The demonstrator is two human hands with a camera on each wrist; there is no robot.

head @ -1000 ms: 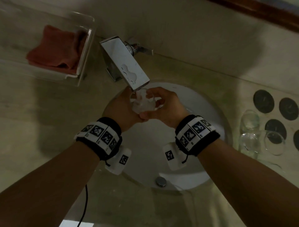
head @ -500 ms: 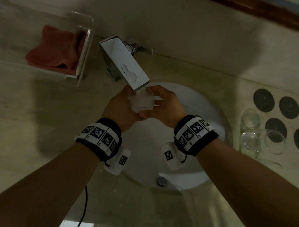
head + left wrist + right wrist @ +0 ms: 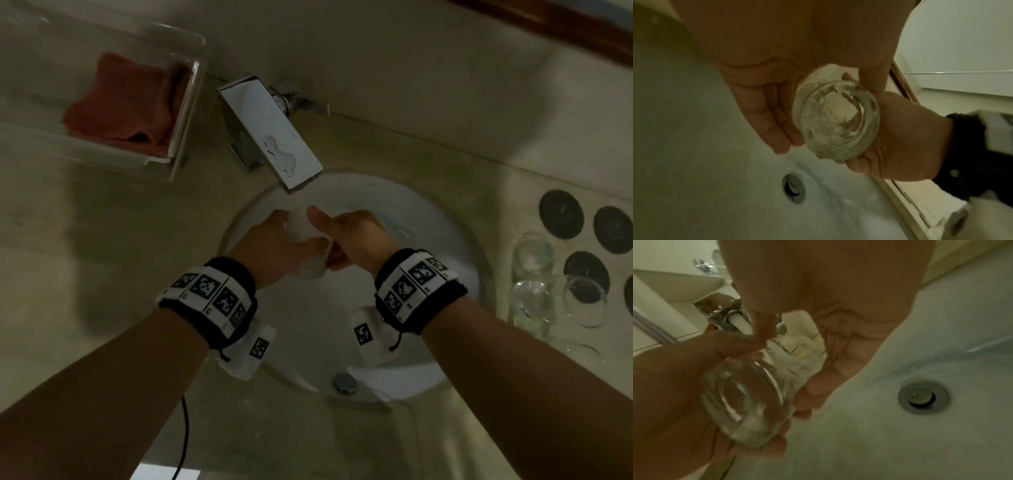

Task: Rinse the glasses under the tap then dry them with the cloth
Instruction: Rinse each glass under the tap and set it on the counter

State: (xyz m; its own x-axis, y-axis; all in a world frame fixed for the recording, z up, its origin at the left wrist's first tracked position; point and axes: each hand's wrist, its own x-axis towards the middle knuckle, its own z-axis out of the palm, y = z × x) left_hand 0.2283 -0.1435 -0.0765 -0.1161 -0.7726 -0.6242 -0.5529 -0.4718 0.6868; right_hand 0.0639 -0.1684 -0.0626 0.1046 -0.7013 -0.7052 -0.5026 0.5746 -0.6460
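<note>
A clear glass (image 3: 310,255) is held by both hands over the white sink (image 3: 428,219), just below the chrome tap (image 3: 274,137). It is tilted, its thick base (image 3: 836,116) facing my wrists, and it looks wet and frothy inside. My left hand (image 3: 277,236) grips it from the left, thumb on one side and fingers (image 3: 766,116) on the other. The right hand (image 3: 346,233) cups it from the right, its thumb raised and its fingers (image 3: 826,369) along the wall of the glass (image 3: 744,402). A red cloth (image 3: 126,102) lies at the back left.
The cloth sits in a clear tray (image 3: 186,113) left of the tap. Three more glasses (image 3: 531,305) stand on the counter right of the basin, beside several black round coasters (image 3: 561,214). The drain (image 3: 923,397) is at the basin's bottom. A black cable (image 3: 185,438) hangs near me.
The glass has come down from under the spout and tipped over, base now toward me. Both hands moved slightly toward me with it, and the right thumb now points up.
</note>
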